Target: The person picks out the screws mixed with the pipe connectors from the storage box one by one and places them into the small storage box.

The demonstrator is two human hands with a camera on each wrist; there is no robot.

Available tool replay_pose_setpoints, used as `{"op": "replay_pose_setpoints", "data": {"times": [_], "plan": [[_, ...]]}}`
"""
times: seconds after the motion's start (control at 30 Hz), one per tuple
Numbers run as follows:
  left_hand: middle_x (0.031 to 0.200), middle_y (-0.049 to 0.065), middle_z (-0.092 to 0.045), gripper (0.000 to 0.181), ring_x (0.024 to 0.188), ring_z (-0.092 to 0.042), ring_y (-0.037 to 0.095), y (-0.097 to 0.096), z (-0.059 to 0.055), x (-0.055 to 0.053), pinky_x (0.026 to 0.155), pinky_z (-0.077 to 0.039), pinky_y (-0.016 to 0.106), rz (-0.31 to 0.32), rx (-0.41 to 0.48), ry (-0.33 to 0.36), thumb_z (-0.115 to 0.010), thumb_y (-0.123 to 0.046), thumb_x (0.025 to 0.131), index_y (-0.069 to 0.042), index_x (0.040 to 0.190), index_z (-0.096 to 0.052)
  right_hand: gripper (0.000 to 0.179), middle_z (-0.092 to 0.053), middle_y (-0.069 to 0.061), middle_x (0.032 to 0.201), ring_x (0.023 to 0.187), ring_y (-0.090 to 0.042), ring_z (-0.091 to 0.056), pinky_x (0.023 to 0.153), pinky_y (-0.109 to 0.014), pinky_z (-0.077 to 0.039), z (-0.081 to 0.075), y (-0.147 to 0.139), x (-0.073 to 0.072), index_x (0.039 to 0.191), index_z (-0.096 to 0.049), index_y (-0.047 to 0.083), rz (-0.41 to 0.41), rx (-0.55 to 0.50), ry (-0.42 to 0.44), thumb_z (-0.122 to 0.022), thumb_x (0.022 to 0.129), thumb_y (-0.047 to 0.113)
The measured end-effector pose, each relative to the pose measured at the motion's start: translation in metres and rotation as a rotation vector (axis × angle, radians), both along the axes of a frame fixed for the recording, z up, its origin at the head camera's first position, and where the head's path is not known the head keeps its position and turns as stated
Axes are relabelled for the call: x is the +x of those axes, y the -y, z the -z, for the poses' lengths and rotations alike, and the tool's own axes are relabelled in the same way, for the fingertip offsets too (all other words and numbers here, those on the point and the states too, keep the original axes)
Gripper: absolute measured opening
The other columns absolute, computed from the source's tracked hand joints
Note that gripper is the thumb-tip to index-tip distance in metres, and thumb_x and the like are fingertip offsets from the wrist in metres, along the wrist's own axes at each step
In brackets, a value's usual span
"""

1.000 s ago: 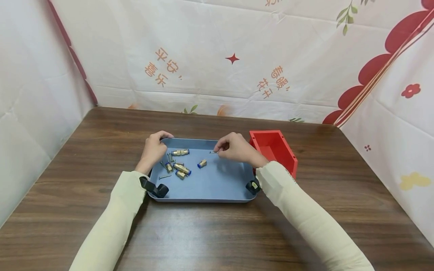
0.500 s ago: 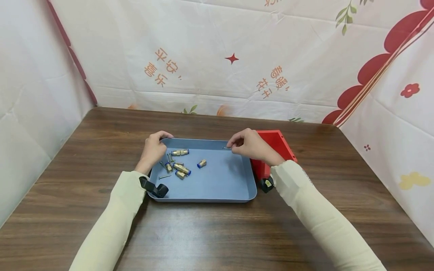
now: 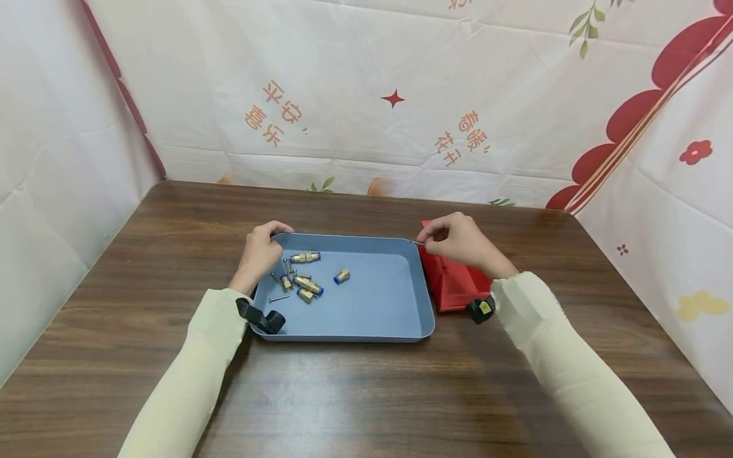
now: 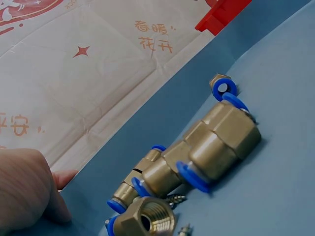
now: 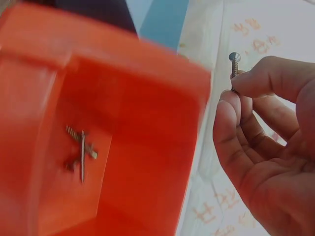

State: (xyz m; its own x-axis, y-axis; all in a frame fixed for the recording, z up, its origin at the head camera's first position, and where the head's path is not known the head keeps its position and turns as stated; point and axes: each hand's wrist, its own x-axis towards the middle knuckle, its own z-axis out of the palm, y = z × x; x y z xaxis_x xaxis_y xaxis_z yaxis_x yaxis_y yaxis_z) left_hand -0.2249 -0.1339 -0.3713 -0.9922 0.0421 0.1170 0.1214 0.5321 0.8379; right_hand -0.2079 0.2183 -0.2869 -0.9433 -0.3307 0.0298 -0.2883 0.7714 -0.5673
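Note:
My left hand (image 3: 260, 254) grips the far left corner of a blue-grey tray (image 3: 380, 305), its fingers over the rim. Brass fittings (image 4: 211, 147) with blue collars lie in the tray near that hand, mixed with several screws (image 3: 279, 298). One fitting (image 3: 342, 276) sits apart toward the tray's middle. Between thumb and fingertips my right hand (image 3: 464, 243) pinches a screw (image 5: 235, 63), its round head pointing away from the fingers. That hand is over the red bin (image 3: 452, 292), close to the tray's far right corner. Inside the bin lie several screws (image 5: 82, 157).
The bin stands right against the tray's right side on a brown wood-grain table (image 3: 343, 388). A white printed cloth (image 3: 355, 133) hangs behind the table and along both sides. Each wrist wears a black camera (image 3: 272, 321).
My right hand has carried the pinched screw rightward from above the tray to the red bin. My left hand stays on the tray's corner, and the fittings have not moved.

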Motion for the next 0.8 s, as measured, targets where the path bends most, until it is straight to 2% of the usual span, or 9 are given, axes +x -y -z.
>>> {"op": "replay_pose_setpoints", "data": {"times": [0.13, 0.53, 0.8], "plan": [[0.122, 0.02, -0.06, 0.045, 0.101, -0.054, 0.031, 0.0, 0.001, 0.0, 0.078, -0.037, 0.037, -0.002, -0.002, -0.008, -0.033, 0.012, 0.083, 0.0, 0.115, -0.062, 0.018, -0.07, -0.011, 0.093, 0.076, -0.022, -0.056, 0.068, -0.027, -0.049, 0.0, -0.014, 0.001, 0.099, -0.073, 0.004, 0.044, 0.009, 0.008, -0.061, 0.085, 0.005], [0.122, 0.02, -0.06, 0.045, 0.099, -0.053, 0.03, -0.001, 0.003, 0.0, 0.075, -0.037, 0.036, -0.003, -0.001, -0.012, -0.032, 0.012, 0.084, 0.0, 0.116, -0.062, 0.019, -0.069, -0.014, 0.096, 0.08, -0.025, -0.055, 0.07, -0.027, -0.049, 0.003, -0.044, 0.007, 0.101, -0.072, 0.003, 0.113, 0.042, 0.008, -0.062, 0.085, 0.006], [0.122, 0.021, -0.06, 0.044, 0.104, -0.054, 0.031, -0.001, 0.003, 0.0, 0.078, -0.038, 0.037, -0.003, 0.007, -0.009, -0.032, 0.012, 0.084, 0.0, 0.115, -0.061, 0.021, -0.068, -0.017, 0.098, 0.081, -0.025, -0.055, 0.068, -0.026, -0.049, 0.006, -0.055, 0.009, 0.104, -0.071, 0.0, 0.153, 0.051, 0.032, -0.062, 0.085, 0.007]]}}
